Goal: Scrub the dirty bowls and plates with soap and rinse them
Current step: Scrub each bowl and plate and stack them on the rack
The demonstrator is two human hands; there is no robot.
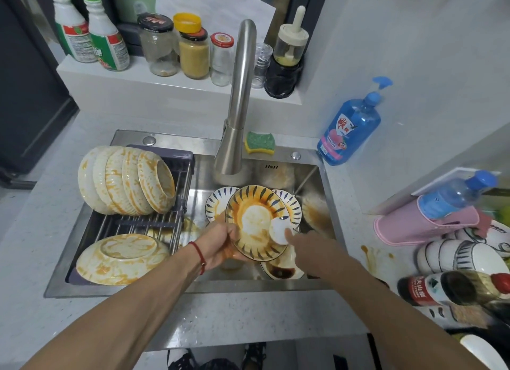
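Head view, and I'm starting at my fingers: my left hand point(220, 241) is gripping the near-left rim of a blue-patterned plate point(255, 220), fingers curled under the edge, thumb on top, holding it tilted over the sink point(327, 204). My right hand point(309, 245) is pressing a round white scrubbing pad point(280, 231) against the plate's lower right side; the fingertips are sitting on the pad, but I cannot tell whether they are curling round it or just pushing it flat. The pad is touching the plate near its rim, while the orange sauce smear is covering the middle and upper part, so most of the face is unscrubbed.

I'm judging this as the scrubbing step, barely begun on this plate. The next move is calling for sweeping the pad across the stained centre while my left hand is bracing the rim against the push; a greasy rim could slip.

Working outward: more patterned plates point(218, 204) are lying behind and beneath the held one in the basin, one with dark sauce just below my right hand. On the rack point(154, 223) to the left, stained white bowls point(127, 184) are leaning in a row, with another overturned bowl point(121, 259) nearer me. The faucet point(237, 107) is standing over the basin; I'm not seeing water running. A green sponge point(260, 142) is lying on the sink's back ledge, and the blue soap bottle point(349, 129) is standing at the right corner, well apart from my hands.
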